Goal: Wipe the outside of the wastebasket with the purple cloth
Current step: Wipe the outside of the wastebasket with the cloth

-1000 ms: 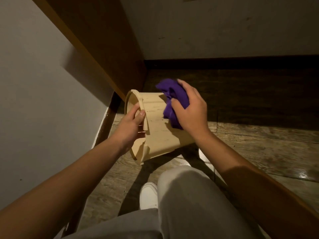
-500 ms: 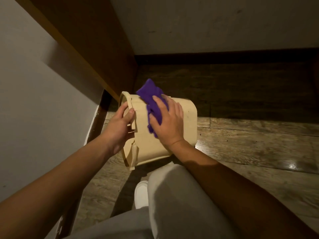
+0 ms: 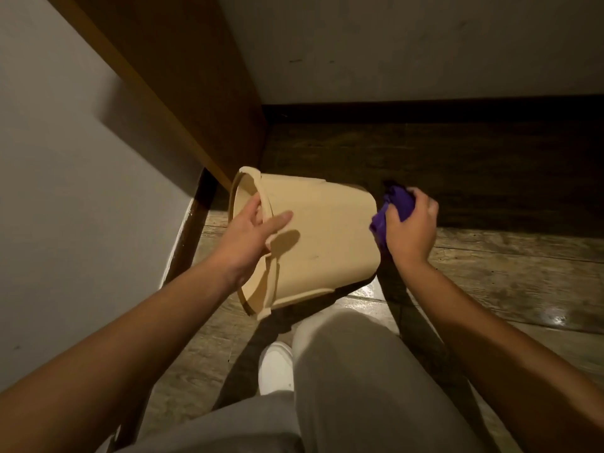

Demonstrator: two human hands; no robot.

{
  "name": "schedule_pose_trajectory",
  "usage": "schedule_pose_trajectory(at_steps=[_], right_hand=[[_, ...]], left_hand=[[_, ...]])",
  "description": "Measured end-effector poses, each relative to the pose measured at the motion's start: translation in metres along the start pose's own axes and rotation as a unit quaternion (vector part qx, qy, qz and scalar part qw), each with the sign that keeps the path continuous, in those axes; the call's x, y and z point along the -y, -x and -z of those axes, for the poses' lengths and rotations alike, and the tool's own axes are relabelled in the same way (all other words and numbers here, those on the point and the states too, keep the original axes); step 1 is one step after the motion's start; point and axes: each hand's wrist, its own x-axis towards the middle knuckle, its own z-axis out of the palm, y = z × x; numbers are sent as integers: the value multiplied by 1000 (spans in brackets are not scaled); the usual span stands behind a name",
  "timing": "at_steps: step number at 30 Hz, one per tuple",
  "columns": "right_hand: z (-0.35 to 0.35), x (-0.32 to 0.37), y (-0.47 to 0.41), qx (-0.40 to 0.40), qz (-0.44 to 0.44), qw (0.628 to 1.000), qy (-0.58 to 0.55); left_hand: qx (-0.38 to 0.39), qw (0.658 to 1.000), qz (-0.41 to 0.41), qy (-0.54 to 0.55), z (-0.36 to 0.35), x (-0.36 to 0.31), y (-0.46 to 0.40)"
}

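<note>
A beige plastic wastebasket (image 3: pixel 330 230) is held tipped on its side above the wooden floor, its open mouth facing left and its base to the right. My left hand (image 3: pixel 250 235) grips its rim, fingers inside the mouth and thumb stretched along the outer wall. My right hand (image 3: pixel 410 232) is closed on the bunched purple cloth (image 3: pixel 394 209) at the basket's base end, the cloth pressed against the bottom edge. The base face itself is hidden from me.
A brown wooden panel (image 3: pixel 183 93) slants down just behind the basket on the left, beside a pale wall (image 3: pixel 65 191). Dark baseboard (image 3: pixel 425 109) runs along the far wall. My grey-trousered knee (image 3: pixel 353 371) and white shoe (image 3: pixel 276 367) are directly below the basket.
My right hand slid the cloth from the upper side wall rightward to the basket's base end. My left thumb stretched out along the wall, and the basket tipped flatter, mouth toward the left.
</note>
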Motion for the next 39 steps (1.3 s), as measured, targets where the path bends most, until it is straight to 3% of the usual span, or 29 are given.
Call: schedule_pose_trajectory(at_steps=[6, 8, 11, 14, 20, 27, 31, 35, 39], right_hand=[[5, 73, 23, 60, 79, 982, -160], [7, 88, 37, 86, 109, 974, -181], [7, 109, 53, 108, 173, 960, -192], [2, 129, 55, 125, 211, 948, -201], [-23, 137, 55, 174, 224, 943, -174], [-39, 66, 62, 142, 250, 957, 32], [-30, 17, 37, 181, 112, 969, 128], [-13, 15, 27, 139, 51, 988, 44], [1, 77, 34, 142, 94, 977, -126]], left_hand=[[71, 973, 34, -216, -14, 14, 16], [54, 960, 47, -270, -10, 15, 15], [20, 968, 49, -245, 6, 12, 10], [40, 976, 21, -214, 15, 9, 11], [58, 937, -6, -344, 8, 13, 13], [25, 962, 19, -271, 15, 16, 6], [-31, 980, 8, -196, 22, 11, 2], [-8, 987, 18, -162, 30, 15, 3], [24, 982, 27, -185, 26, 25, 14]])
